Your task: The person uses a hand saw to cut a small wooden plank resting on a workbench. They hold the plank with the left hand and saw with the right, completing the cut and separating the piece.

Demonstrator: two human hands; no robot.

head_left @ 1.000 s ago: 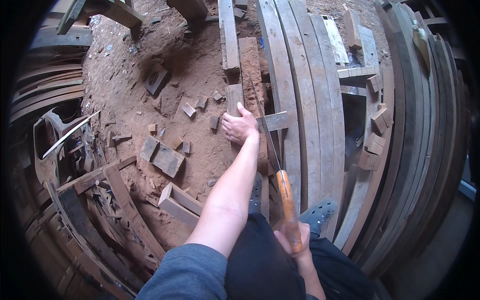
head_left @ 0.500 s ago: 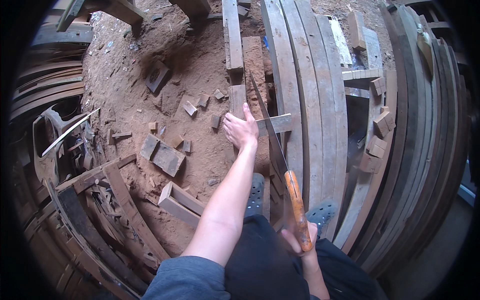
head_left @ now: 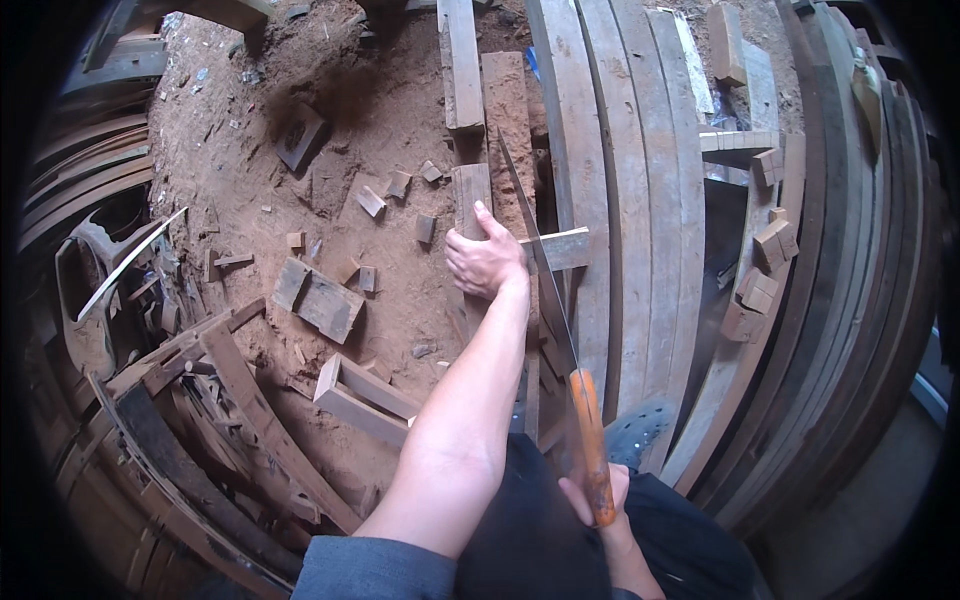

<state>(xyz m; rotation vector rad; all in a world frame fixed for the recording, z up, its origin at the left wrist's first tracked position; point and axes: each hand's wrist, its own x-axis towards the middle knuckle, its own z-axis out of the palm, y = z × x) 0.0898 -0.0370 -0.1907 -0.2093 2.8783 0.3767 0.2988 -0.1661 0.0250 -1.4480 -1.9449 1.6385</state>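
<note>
Looks mid-cut to me: the short board (head_left: 568, 248) sits just right of the left hand (head_left: 487, 258), with the saw (head_left: 546, 275) crossing it and the right end not off yet. Can't tell how deep. Right hand (head_left: 605, 495) is wrapped round the handle (head_left: 591, 440); left fingers curl over the timber (head_left: 470, 185), grip unclear. Loose blocks (head_left: 371, 200) lie left.

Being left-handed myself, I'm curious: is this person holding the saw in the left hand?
No: the handsaw is in the right hand, while the left hand rests on a wooden board.
</note>
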